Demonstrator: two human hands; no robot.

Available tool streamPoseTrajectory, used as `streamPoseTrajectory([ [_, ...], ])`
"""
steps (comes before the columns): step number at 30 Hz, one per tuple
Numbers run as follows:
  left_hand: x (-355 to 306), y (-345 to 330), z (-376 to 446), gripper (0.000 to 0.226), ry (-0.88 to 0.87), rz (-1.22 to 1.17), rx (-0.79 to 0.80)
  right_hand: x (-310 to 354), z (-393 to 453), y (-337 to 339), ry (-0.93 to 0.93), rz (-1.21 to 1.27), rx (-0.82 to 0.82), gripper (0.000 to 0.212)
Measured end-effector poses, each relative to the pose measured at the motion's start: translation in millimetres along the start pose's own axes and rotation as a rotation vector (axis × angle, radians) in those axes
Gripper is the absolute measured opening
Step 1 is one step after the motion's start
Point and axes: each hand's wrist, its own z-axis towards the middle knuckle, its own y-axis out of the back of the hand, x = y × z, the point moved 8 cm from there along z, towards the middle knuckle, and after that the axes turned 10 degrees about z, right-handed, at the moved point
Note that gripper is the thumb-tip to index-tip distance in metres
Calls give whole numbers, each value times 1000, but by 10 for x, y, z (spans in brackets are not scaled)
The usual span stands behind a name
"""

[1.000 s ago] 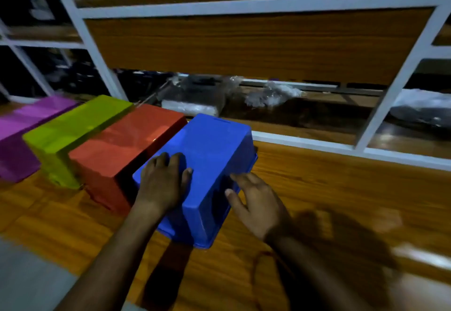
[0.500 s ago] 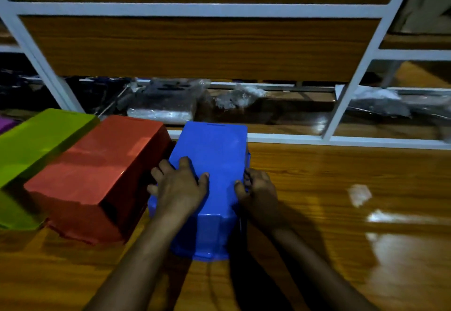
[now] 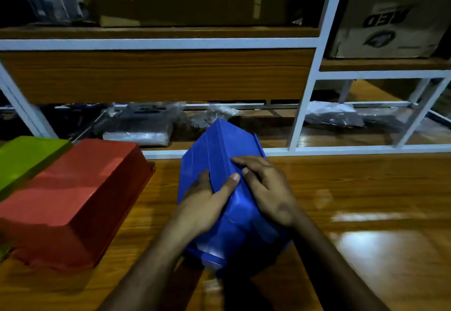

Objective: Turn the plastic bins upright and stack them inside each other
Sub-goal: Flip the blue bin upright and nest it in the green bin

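Head view: both hands (image 3: 244, 196) grip smooth, tilted blue bin (image 3: 219, 149).

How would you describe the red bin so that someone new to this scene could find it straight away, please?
Start at the wooden tabletop in front of the white-framed shelving. On its left side, bins lie in a row. The red bin lies upside down between the green bin at the far left and the tilted blue bin, which both hands hold.
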Motion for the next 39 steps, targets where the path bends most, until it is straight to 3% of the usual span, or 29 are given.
streamPoseTrajectory([
  [3, -44, 97, -34, 102, 1, -108, -8, -199, -41, 113, -95, 20, -13, 34],
  [6, -45, 178, -35, 88, -1, -149, -20, -614, -150, 298, -382, -114, -68, 58],
  [9, -75, 260, -55, 75, -80, -197, -43, -822, -280, 280, -586, 227, -26, 50],
  [14, -24, 345, -11, 70, -124, -356, -59, -646, -202, 286, -460, 576, -63, 25],
  [19, 129, 149, -20, 47, -49, -303, -84, -579, -170, 291, -421, 563, -61, 29],
  [23, -49, 239, -69, 36, -99, -30, -205, -606, -148, 265, -450, 599, -101, 39],
  [26, -269, 279, -96, 39, -192, 32, -240, -515, -107, 185, -388, 494, -86, 54],
  [29, -290, 305, -64, 73, -171, 3, -218, -392, -84, 19, -339, 491, 91, 38],
  [31, -227, 330, -38, 82, -122, 13, -192, -375, -92, -21, -308, 410, 207, 38],
  [33, -171, 355, -34, 78, -95, -9, -175, -418, -96, 12, -263, 327, 227, 41],
  [35, -128, 423, -44, 63, -73, -41, -195, -598, -83, 119, -296, 187, 139, 43],
  [39, 20, 588, -46, 42, -55, -105, -207, -1022, -211, 200, -554, -144, 170, 54],
])
